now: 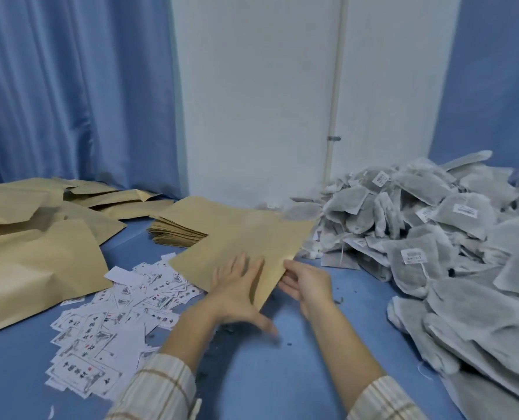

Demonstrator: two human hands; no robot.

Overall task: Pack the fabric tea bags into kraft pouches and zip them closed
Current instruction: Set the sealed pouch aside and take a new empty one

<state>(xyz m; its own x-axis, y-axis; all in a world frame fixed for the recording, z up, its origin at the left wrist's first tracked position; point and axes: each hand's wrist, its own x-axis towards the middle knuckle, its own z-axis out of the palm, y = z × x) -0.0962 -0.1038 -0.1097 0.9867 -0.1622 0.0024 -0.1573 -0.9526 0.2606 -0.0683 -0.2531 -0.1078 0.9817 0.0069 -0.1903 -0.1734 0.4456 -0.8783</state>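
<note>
A blue surface [282, 383] meets a white wall and blue curtains [70, 86]. At its centre the right hand [308, 286] pinches a kraft pouch [246, 237] at its edge; the left hand [237, 292] lies flat on it, fingers spread. Tea bags [434, 237] are heaped at 3 o'clock, cut off by the frame. Printed labels [109, 322] lie at 8 o'clock, their text too small to read.

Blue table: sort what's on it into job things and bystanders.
Job: kraft pouch held by left hand and right hand; pouch stack; tea bag heap; filled pouches.
Bystanders: printed paper labels; dark crumbs.
</note>
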